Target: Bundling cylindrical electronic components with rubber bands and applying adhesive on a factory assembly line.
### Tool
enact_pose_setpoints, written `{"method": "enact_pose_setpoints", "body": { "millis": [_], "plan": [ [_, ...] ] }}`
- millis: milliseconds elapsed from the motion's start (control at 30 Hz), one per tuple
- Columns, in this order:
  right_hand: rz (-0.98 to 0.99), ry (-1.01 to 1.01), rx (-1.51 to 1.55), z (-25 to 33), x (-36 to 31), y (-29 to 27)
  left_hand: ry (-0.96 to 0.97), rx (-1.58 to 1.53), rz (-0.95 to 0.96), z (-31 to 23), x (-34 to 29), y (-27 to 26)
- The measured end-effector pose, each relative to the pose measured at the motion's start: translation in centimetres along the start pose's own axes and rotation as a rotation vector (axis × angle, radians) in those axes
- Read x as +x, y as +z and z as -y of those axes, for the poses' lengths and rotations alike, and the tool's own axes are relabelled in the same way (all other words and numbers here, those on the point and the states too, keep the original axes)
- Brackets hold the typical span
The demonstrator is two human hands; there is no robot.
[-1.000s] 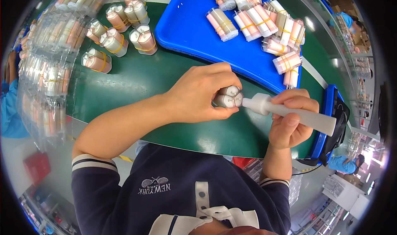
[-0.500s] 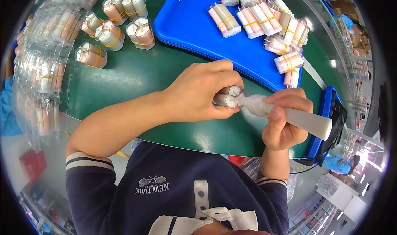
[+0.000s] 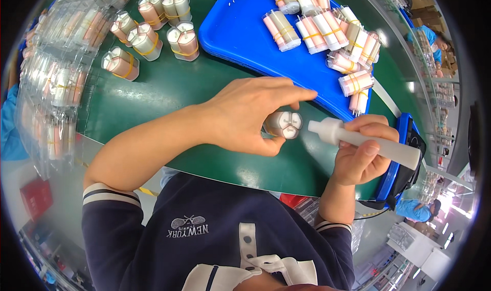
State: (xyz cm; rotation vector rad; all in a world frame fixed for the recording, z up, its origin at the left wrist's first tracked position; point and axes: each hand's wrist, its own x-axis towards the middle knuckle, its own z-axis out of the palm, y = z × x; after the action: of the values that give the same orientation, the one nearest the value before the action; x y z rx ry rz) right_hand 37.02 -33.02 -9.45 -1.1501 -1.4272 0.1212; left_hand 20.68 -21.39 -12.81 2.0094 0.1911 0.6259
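Note:
My left hand (image 3: 250, 114) is spread around a bundle of three white-topped cylinders (image 3: 287, 124) in a clear wrap, which stands on the green table. Its thumb and index finger are apart, with the index finger stretched toward the blue tray; the other fingers are mostly hidden. In my right hand (image 3: 360, 155) is a white squeeze bottle (image 3: 391, 150), tilted with its nozzle toward the bundle. A short gap separates the nozzle tip from the cylinders.
A blue tray (image 3: 240, 40) at the back holds several pink, white and beige bundles (image 3: 330, 30) with yellow rubber bands. More banded bundles (image 3: 146, 41) stand at the far left, beside stacked clear plastic packs (image 3: 61, 81). A blue-edged bin (image 3: 394, 160) sits at the right edge.
My left hand has loosened from the bundle, its index finger now stretched out. My right hand has drawn the bottle right, away from the cylinders. The bundle's tops now show fully.

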Motion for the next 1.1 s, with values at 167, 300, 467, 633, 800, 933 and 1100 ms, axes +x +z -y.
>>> {"method": "enact_pose_setpoints", "body": {
  "millis": [167, 300, 467, 633, 800, 933, 1100],
  "plan": [
    [0.042, -0.053, -0.01, -1.0, -0.1, 0.2, -0.097, 0.099, 0.011, 0.2, 0.0, -0.1],
    [0.123, -0.076, -0.022, -0.7, -0.1, 0.1, -0.123, 0.045, 0.046, 0.0, 0.1, 0.0],
    [0.122, -0.104, -0.085, -0.4, 0.0, 0.2, -0.108, -0.015, 0.026, 0.2, 0.1, 0.3],
    [0.156, -0.197, -0.133, -0.5, 0.4, 0.5, -0.095, -0.041, 0.016, 0.5, 0.2, 0.6],
    [0.205, -0.209, -0.172, -0.5, 0.5, 0.8, -0.061, 0.005, -0.006, 0.5, 0.1, 0.6],
    [0.148, -0.177, -0.125, -0.9, 0.0, 0.7, -0.079, -0.007, 0.024, 0.5, -0.1, 0.4],
    [-0.026, -0.08, -0.119, -0.4, -0.2, -0.1, -0.099, -0.025, 0.134, -0.2, -0.2, -0.8]
  ]
}}
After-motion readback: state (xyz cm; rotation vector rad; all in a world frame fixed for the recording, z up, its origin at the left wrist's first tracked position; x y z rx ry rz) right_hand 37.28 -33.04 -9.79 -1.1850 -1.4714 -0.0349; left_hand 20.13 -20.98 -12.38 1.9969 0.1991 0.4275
